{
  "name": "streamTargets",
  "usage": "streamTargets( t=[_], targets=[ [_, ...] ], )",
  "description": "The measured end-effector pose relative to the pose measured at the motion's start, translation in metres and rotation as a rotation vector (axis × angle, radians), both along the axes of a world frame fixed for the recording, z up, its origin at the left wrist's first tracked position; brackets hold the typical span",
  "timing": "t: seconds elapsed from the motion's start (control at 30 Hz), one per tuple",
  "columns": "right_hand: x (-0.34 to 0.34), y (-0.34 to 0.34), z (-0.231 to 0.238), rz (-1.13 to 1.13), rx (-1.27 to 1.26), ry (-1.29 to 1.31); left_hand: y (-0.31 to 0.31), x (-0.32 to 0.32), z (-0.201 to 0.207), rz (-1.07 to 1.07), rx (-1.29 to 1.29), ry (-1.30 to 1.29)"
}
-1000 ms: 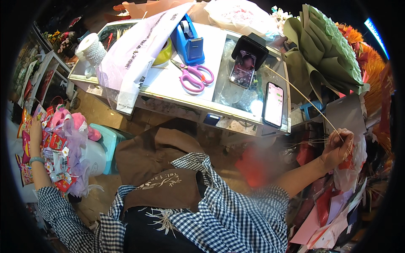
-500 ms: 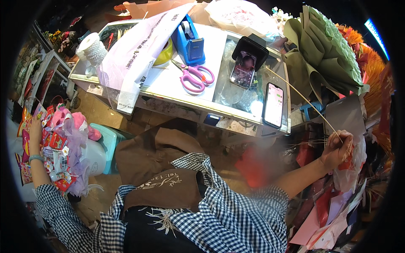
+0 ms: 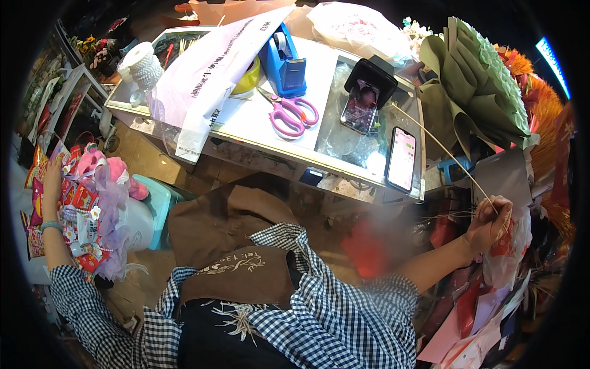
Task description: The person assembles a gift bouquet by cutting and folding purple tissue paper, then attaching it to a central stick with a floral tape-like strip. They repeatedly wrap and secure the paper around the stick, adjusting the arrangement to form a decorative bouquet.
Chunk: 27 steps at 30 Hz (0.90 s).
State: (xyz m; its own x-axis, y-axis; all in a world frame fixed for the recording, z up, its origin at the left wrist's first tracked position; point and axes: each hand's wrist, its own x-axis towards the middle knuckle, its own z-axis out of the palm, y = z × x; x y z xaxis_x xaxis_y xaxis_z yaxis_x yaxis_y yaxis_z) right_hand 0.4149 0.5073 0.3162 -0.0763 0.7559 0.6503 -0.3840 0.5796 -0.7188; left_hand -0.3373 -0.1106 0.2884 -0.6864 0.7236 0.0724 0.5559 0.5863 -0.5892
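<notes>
My right hand [image 3: 490, 222], out to the right, is closed round one end of a long thin wooden stick [image 3: 447, 151]. From there the stick slants up and left, its far tip over the glass counter by the phones. My left hand [image 3: 54, 175] reaches over the snack bouquet [image 3: 85, 200] at the far left, among its packets. Its fingers are small and partly lost between the wrappers, so their grip cannot be made out. Pink plush, lilac netting and small white flowers trim the bouquet, which stands at a white bucket [image 3: 135, 226].
The glass counter [image 3: 258, 140] ahead holds purple-handled scissors [image 3: 294, 117], a blue tape dispenser [image 3: 286, 71], a phone on a stand [image 3: 360, 107], a flat phone [image 3: 401, 158] and a white bead spool [image 3: 144, 66]. A green-wrapped bouquet [image 3: 470, 86] rises at right; a turquoise box [image 3: 161, 209] stands left.
The view has shifted slightly, so the counter sits a little lower and further right. My right hand still grips the stick, and my left hand stays at the snack bouquet.
</notes>
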Motion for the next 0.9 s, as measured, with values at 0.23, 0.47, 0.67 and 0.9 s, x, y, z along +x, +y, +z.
streamTargets(
  t=[0.23,0.47,0.67,0.9],
  targets=[
    [0.001,-0.001,0.001,0.002,-0.002,0.0,0.007,-0.001,0.0,-0.113,-0.027,0.055],
    [-0.002,-0.001,0.001,-0.045,-0.014,-0.006,0.025,0.029,0.007,0.194,0.201,-0.1],
    [-0.002,0.0,-0.001,-0.015,-0.004,-0.007,0.028,0.032,0.009,0.213,0.299,-0.148],
    [0.001,0.001,-0.003,-0.024,-0.019,-0.002,0.023,0.028,0.01,0.19,0.332,-0.174]
  ],
)
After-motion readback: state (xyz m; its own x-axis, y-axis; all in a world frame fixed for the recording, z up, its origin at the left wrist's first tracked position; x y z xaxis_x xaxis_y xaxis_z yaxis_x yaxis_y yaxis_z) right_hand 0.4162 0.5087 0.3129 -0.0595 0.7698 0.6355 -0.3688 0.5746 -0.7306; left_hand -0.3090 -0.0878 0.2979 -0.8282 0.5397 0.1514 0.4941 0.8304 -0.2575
